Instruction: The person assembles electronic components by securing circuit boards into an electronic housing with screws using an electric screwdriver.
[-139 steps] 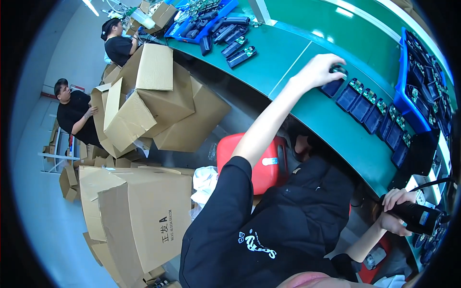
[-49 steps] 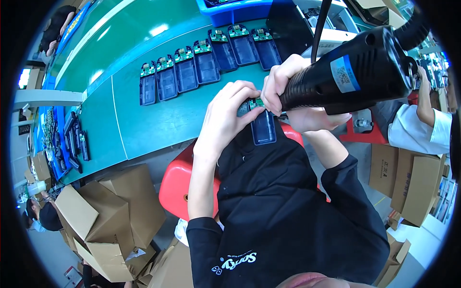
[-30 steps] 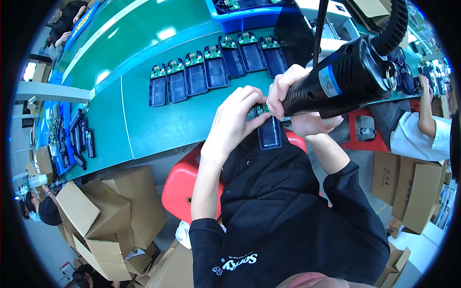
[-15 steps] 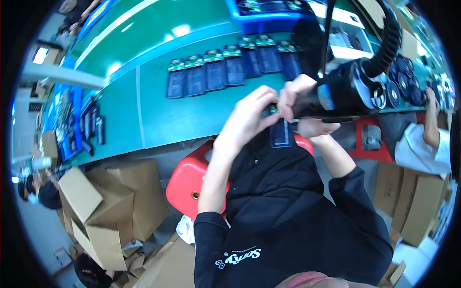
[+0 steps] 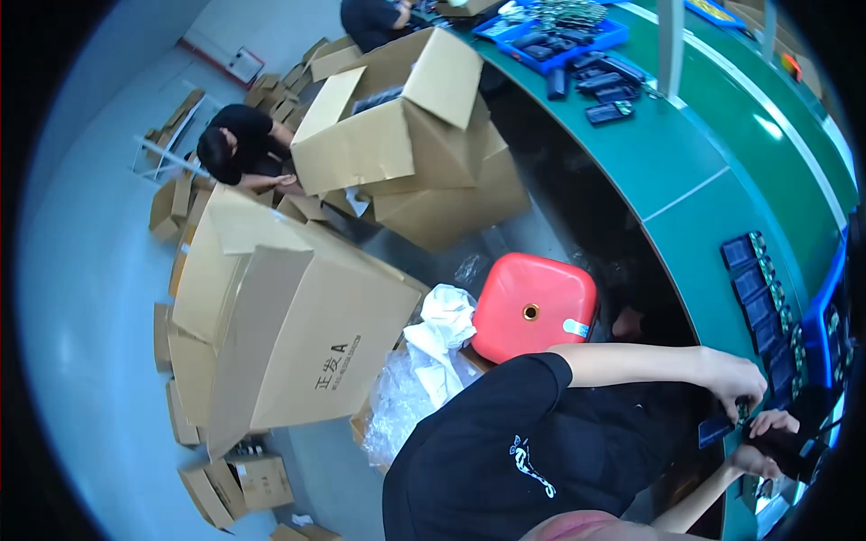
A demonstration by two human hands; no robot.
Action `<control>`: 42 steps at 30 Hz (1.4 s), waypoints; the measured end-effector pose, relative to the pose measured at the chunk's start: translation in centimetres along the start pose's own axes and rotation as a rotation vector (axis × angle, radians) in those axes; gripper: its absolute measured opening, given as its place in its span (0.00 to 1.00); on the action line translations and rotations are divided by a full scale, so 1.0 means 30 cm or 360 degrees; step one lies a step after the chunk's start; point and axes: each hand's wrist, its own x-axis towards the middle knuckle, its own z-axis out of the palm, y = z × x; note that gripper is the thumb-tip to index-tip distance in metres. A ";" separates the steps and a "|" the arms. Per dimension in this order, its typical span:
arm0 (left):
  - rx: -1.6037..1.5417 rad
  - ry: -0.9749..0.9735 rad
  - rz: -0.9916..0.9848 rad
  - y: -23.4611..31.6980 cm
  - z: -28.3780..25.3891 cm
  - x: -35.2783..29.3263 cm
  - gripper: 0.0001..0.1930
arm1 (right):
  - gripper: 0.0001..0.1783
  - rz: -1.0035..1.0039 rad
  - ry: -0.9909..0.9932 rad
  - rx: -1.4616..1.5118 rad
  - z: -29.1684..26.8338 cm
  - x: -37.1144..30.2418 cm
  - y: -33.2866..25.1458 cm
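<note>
My left hand [image 5: 735, 383] reaches to the lower right and pinches the top end of a flat dark blue part [image 5: 717, 429] with a small green board on it. Just below, my right hand [image 5: 760, 442] grips a black hand-held power tool [image 5: 798, 453], its tip against the part. Both hands work at the near edge of the green table [image 5: 704, 180]. A row of several similar dark blue parts [image 5: 765, 298] lies on the table just above my hands.
A red plastic stool [image 5: 532, 307] stands beside me, with white plastic bags [image 5: 424, 370] next to it. Large open cardboard boxes [image 5: 289, 334] crowd the floor. A person [image 5: 239, 149] crouches among boxes; another [image 5: 374, 18] sits farther along. Blue trays [image 5: 559, 36] hold dark parts.
The view has swung left toward the floor and boxes, so my hands now sit at the lower right edge. They still hold the part and the tool together.
</note>
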 end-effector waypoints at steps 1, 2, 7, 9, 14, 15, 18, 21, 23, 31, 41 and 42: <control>0.0032 -0.0014 0.0004 0.001 0.000 0.007 0.16 | 0.51 -0.0002 0.0017 -0.0047 0.001 0.008 -0.006; 0.0059 -0.0033 0.0007 0.001 0.002 0.012 0.16 | 0.51 -0.0003 0.0040 -0.0096 0.000 0.013 -0.012; 0.0063 -0.0073 0.0058 -0.017 0.014 0.022 0.16 | 0.49 0.0020 0.0020 0.0074 -0.070 0.021 -0.003; 0.0057 -0.0021 0.0033 -0.021 -0.002 0.001 0.16 | 0.38 0.0015 -0.1094 0.0513 -0.320 0.118 0.043; -0.0077 0.0029 0.0101 -0.006 0.000 0.007 0.15 | 0.33 0.0196 -0.0457 0.0083 -0.319 0.120 0.020; -0.0103 0.0039 0.0126 0.005 0.008 0.012 0.15 | 0.32 0.0240 -0.0280 -0.0046 -0.332 0.101 -0.009; -0.0133 0.0101 0.0086 0.023 -0.016 -0.001 0.14 | 0.28 0.0321 0.0314 -0.0471 -0.362 0.030 -0.147; -0.0238 0.0131 0.0023 0.044 -0.059 -0.027 0.13 | 0.25 0.0296 0.1090 -0.0934 -0.462 -0.114 -0.322; -0.0278 0.0126 -0.0070 0.065 -0.098 -0.030 0.13 | 0.22 0.0243 0.1255 -0.1265 -0.573 -0.190 -0.384; -0.0246 -0.0006 -0.0490 0.127 -0.085 0.041 0.14 | 0.33 0.0587 0.1259 -0.1042 -0.529 -0.174 -0.315; -0.0023 -0.0048 -0.0497 0.144 -0.053 0.069 0.15 | 0.39 0.0358 0.1084 -0.0881 -0.596 -0.100 -0.310; -0.0031 -0.0063 -0.0500 0.141 -0.052 0.071 0.15 | 0.39 0.0342 0.1089 -0.0932 -0.599 -0.086 -0.301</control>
